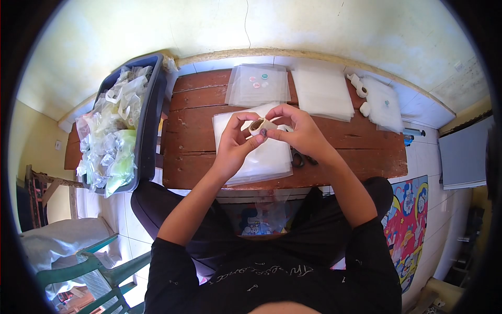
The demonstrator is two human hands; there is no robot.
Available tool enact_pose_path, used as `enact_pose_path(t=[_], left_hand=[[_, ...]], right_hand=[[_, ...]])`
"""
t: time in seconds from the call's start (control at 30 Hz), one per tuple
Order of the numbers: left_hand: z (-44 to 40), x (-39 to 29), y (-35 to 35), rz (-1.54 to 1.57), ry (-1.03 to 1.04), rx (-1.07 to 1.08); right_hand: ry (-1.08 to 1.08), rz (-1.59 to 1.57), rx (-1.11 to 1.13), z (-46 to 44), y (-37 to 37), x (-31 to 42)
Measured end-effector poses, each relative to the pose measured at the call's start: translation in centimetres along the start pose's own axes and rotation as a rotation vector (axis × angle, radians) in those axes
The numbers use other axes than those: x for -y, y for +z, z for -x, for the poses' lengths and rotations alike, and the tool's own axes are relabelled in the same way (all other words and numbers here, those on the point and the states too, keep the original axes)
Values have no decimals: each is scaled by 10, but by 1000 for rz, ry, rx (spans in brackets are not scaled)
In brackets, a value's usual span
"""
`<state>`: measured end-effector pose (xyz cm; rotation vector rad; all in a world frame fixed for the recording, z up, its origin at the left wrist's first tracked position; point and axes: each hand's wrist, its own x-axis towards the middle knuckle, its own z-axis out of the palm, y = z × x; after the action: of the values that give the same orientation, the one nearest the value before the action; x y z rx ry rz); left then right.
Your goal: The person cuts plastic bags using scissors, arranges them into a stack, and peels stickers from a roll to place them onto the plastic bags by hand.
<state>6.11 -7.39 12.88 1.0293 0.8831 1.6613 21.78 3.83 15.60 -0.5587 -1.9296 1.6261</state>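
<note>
A small cream roll of stickers (269, 125) with a brown core is held up over the table between both hands. My left hand (236, 140) is closed round its left side, the thumb at its lower edge. My right hand (297, 131) grips it from the right, thumb and forefinger curled in. A small dark round sticker (263, 133) shows between the two thumb tips; which hand has it I cannot tell. Beneath the hands lies a stack of clear plastic bags (256, 166). Black scissors (299, 159), partly hidden, rest by my right wrist.
Farther back on the brown wooden table (196, 99) are bags with round stickers (257, 94), another bag stack (323, 94), more white rolls (361, 90) and a bag pile (381, 107) at right. A dark tub (149, 115) full of plastic bags stands left, above a green chair (107, 275).
</note>
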Motion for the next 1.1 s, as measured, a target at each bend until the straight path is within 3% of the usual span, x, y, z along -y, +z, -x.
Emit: enact_pose_path(t=[0.23,0.33,0.4,0.73,0.8,0.93,1.0,1.1], left_hand=[[1,-7,2,34,-67,43],[1,-9,0,-34,-151,41],[-1,-4,-6,-163,-189,45],[2,0,0,-168,-105,68],[3,-1,1,-244,-107,11],[3,-1,6,-190,-96,-124],[4,-3,5,-142,-96,-131],[5,-5,6,-133,-70,-132]], right_hand=[[122,169,104,-2,-13,4],[84,234,70,-2,-13,4],[-141,150,-38,-2,-11,-7],[-50,262,-91,1,-3,13],[-476,538,-412,1,8,19],[-576,712,-445,12,12,18],[-570,608,-154,12,16,16],[-557,532,-169,9,21,15]])
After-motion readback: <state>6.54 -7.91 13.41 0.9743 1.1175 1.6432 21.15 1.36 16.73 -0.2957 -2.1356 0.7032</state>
